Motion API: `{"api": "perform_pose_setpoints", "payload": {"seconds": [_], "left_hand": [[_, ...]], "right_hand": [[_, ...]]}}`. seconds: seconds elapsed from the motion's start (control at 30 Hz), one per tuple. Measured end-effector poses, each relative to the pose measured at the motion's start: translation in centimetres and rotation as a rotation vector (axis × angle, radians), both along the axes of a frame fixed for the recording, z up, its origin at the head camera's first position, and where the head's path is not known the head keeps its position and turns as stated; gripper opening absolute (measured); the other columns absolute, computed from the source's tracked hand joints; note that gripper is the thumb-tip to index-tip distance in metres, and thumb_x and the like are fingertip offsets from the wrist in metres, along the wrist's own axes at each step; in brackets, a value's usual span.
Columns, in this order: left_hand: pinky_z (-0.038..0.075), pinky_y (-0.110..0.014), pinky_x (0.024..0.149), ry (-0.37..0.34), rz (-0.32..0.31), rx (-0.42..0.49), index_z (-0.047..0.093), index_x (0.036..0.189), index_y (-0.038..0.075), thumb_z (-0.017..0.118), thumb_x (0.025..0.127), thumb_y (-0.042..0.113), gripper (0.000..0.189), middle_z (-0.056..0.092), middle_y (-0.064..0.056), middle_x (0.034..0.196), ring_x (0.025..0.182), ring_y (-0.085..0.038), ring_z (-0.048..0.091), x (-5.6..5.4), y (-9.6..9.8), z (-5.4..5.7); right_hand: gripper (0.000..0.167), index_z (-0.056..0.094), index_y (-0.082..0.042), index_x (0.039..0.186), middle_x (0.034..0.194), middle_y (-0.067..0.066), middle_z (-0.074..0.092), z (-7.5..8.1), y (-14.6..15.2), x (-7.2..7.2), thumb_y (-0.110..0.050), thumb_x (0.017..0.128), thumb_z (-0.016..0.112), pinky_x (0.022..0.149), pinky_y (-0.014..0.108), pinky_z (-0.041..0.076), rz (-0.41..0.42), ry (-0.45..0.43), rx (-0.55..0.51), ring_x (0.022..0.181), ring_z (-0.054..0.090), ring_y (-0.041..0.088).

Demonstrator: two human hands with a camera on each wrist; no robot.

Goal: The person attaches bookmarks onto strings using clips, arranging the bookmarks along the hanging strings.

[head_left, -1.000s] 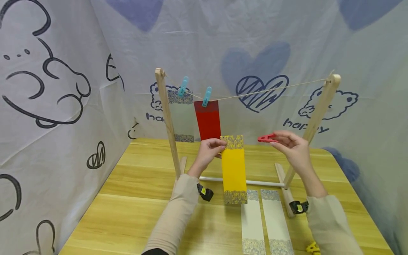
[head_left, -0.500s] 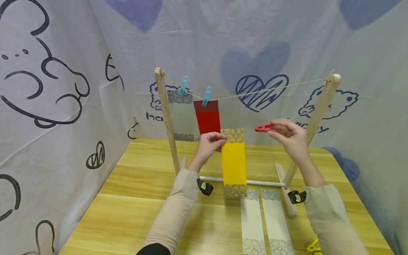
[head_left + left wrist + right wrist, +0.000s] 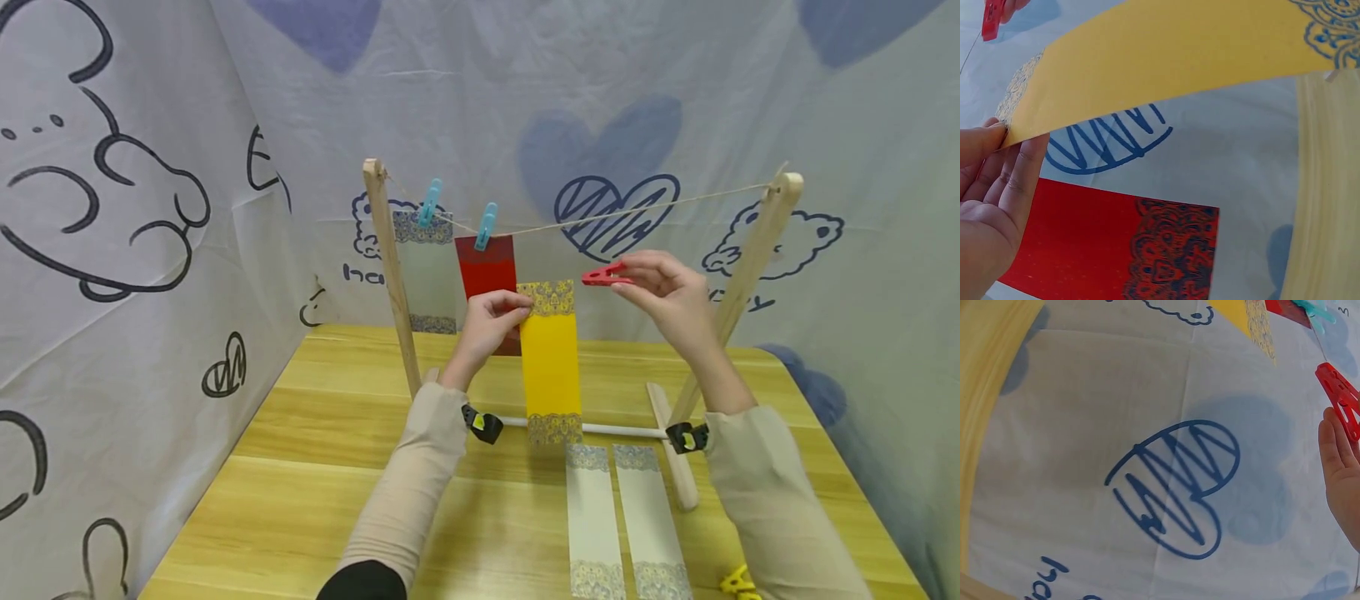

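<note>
My left hand (image 3: 486, 327) pinches the upper left edge of a yellow paper card (image 3: 551, 362) with a lacy grey pattern at both ends. The card hangs upright below the string (image 3: 637, 215). In the left wrist view thumb and fingers grip the card's patterned end. Just right of the card's top, my right hand (image 3: 667, 300) pinches a red clothespin (image 3: 604, 275) by its handles, its nose pointing left. A red card (image 3: 486, 271) and a pale card (image 3: 426, 275) hang from the string, each under a blue clothespin (image 3: 486, 227). My left hand overlaps the red card's lower part.
Two wooden posts (image 3: 742, 283) hold the string, with a white rod (image 3: 622, 430) low between them. Two pale cards (image 3: 594, 517) lie on the wooden table (image 3: 285, 500). A yellow clothespin (image 3: 738, 582) lies near my right sleeve. A printed cloth (image 3: 465, 100) hangs behind.
Both hands have risen toward the string, the left with the yellow card, the right with the red clothespin. The clothespin has also moved left, closer to the card's top.
</note>
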State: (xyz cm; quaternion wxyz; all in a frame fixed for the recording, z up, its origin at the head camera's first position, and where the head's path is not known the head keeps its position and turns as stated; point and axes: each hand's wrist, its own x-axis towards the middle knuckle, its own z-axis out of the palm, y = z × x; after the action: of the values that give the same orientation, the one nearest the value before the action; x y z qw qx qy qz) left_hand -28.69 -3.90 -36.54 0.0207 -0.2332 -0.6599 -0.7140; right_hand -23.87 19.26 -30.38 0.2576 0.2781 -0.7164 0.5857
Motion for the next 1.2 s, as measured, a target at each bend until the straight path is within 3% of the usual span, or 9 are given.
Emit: {"api": "perform_pose_setpoints", "payload": {"seconds": [0.1, 0.33, 0.53, 0.8, 1.03, 1.2], "left_hand": [[0.051, -0.044, 0.065, 0.008, 0.010, -0.007, 0.061, 0.099, -0.013, 0.055, 0.085, -0.003, 0.018, 0.061, -0.022, 0.096, 0.065, -0.018, 0.060, 0.1, 0.0, 0.8], [0.052, -0.040, 0.066, 0.026, 0.028, -0.033, 0.060, 0.099, -0.015, 0.053, 0.086, -0.004, 0.018, 0.062, -0.020, 0.094, 0.067, -0.020, 0.060, 1.6, 0.1, 3.5], [0.052, -0.037, 0.067, 0.051, 0.047, -0.019, 0.059, 0.099, -0.016, 0.053, 0.086, -0.006, 0.017, 0.060, -0.023, 0.095, 0.068, -0.022, 0.062, 1.5, 0.0, 4.5], [0.052, -0.035, 0.064, 0.083, 0.055, -0.006, 0.061, 0.098, -0.013, 0.055, 0.085, -0.003, 0.017, 0.061, -0.022, 0.094, 0.069, -0.024, 0.062, -0.6, -0.1, 4.0], [0.052, -0.033, 0.064, 0.117, 0.083, -0.022, 0.063, 0.097, -0.010, 0.057, 0.085, -0.002, 0.016, 0.062, -0.018, 0.093, 0.069, -0.020, 0.062, -1.0, 0.1, 4.5], [0.052, -0.032, 0.064, 0.163, 0.122, -0.044, 0.064, 0.096, -0.010, 0.058, 0.084, -0.001, 0.016, 0.062, -0.018, 0.094, 0.071, -0.021, 0.061, -1.0, 0.1, 5.0]], "right_hand": [[0.029, 0.057, 0.015, 0.102, 0.099, 0.014, 0.059, 0.6, -0.6, -0.3, 0.014, 0.074, 0.063, 0.075, 0.021, 0.048, 0.032, 0.022, -0.012, 0.089, 0.060, 0.017], [0.029, 0.057, 0.015, 0.102, 0.098, 0.015, 0.060, 2.1, -1.8, -0.5, 0.014, 0.074, 0.064, 0.075, 0.022, 0.048, 0.080, 0.061, -0.030, 0.088, 0.061, 0.018], [0.029, 0.058, 0.015, 0.101, 0.097, 0.019, 0.059, 3.0, -2.6, -0.8, 0.016, 0.072, 0.064, 0.074, 0.022, 0.049, 0.046, 0.087, -0.008, 0.084, 0.061, 0.017], [0.029, 0.058, 0.015, 0.099, 0.096, 0.021, 0.059, 4.4, -3.3, -1.6, 0.016, 0.071, 0.064, 0.074, 0.022, 0.048, -0.001, 0.153, 0.037, 0.083, 0.060, 0.015], [0.030, 0.058, 0.014, 0.101, 0.098, 0.019, 0.060, 5.8, -4.0, -2.1, 0.013, 0.072, 0.065, 0.078, 0.024, 0.048, -0.013, 0.182, 0.088, 0.084, 0.060, 0.018], [0.032, 0.059, 0.010, 0.104, 0.097, 0.017, 0.063, 7.0, -4.5, -2.4, 0.005, 0.074, 0.067, 0.078, 0.024, 0.047, -0.094, 0.163, 0.157, 0.083, 0.060, 0.012]]}}
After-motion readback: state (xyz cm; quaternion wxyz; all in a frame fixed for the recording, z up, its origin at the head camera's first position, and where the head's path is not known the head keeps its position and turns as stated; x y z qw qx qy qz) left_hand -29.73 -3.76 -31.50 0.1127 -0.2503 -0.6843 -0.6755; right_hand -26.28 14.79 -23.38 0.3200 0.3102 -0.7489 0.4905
